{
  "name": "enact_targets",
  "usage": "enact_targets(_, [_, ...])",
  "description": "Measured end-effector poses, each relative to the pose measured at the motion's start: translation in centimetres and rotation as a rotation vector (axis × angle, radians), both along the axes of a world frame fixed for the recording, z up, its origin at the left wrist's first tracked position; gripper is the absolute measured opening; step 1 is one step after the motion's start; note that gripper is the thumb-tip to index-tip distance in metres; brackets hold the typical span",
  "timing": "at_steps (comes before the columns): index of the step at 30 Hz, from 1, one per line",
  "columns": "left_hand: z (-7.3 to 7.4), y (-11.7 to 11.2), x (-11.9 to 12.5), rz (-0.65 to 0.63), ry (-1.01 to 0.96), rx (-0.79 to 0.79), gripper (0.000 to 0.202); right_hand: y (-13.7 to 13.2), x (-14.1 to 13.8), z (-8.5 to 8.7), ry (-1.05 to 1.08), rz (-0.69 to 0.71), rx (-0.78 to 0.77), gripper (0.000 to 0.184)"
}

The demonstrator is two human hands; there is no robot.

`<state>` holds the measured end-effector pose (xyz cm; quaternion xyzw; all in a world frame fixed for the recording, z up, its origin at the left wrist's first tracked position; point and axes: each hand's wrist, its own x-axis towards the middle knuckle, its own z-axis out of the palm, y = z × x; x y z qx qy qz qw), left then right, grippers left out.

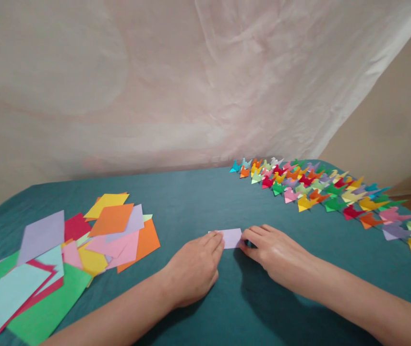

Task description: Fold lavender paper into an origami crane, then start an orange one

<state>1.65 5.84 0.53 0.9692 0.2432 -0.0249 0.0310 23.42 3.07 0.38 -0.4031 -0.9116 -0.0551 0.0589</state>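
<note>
A small pale lilac paper (231, 237), folded into a narrow strip, lies flat on the teal tablecloth (191, 202). My left hand (194, 269) rests palm down with its fingertips pressed on the strip's left end. My right hand (272, 250) lies flat too, its fingertips pinching or pressing the strip's right end. Both hands touch the same paper, and their fingers cover part of its near edge.
A loose pile of coloured paper squares (112, 226) and larger sheets (18, 293) spreads over the left of the table. Several folded paper birds (320, 192) stand in rows at the right. A pale cloth backdrop (155, 81) hangs behind the table.
</note>
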Motion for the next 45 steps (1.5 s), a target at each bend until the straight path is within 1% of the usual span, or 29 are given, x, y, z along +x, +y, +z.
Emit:
enact_targets(4, [-0.1,-0.1,-0.2,-0.009,-0.028,0.019,0.048,-0.1,0.1,-0.1,-0.062,-0.023,0.003,0.014])
enact_targets(8, [-0.3,-0.3,-0.3,-0.010,-0.039,0.036,0.049,-0.2,0.1,-0.1,-0.058,-0.048,0.009,0.015])
enact_targets(13, [-0.4,-0.3,-0.2,-0.009,-0.056,0.050,0.049,-0.1,-0.7,-0.1,-0.023,-0.002,0.072,0.012])
enact_targets(16, [-0.5,-0.3,-0.1,-0.008,-0.076,0.057,0.049,-0.2,-1.2,-0.4,-0.003,0.030,0.106,0.015])
enact_targets(18, [-0.6,-0.3,-0.1,-0.006,-0.081,0.068,0.049,-0.3,-1.5,-0.7,-0.013,0.027,0.113,0.017])
enact_targets(22, [-0.6,-0.2,-0.1,-0.013,-0.074,0.089,0.045,-0.5,-1.7,-1.1,-0.050,-0.003,0.111,0.021])
enact_targets(25, [-0.4,-0.1,-0.1,-0.022,-0.083,0.116,0.037,-0.6,-1.8,-1.2,-0.064,-0.008,0.114,0.021])
enact_targets(29, [0.0,0.1,-0.1,-0.029,-0.074,0.137,0.034,-0.6,-1.8,-1.3,-0.064,-0.012,0.095,0.020])
enact_targets(36, [0.8,-0.1,-0.7,0.036,-0.012,0.094,0.035,-0.6,-1.7,-1.6,-0.073,-0.022,0.096,0.017])
enact_targets(40, [0.8,-0.5,-0.8,0.050,0.015,0.109,0.036,-0.5,-1.3,-1.3,-0.074,-0.044,0.086,0.017])
enact_targets(45, [0.4,-0.5,-0.7,0.002,-0.033,0.194,0.029,-0.2,-0.6,-1.1,-0.035,-0.067,0.051,0.015])
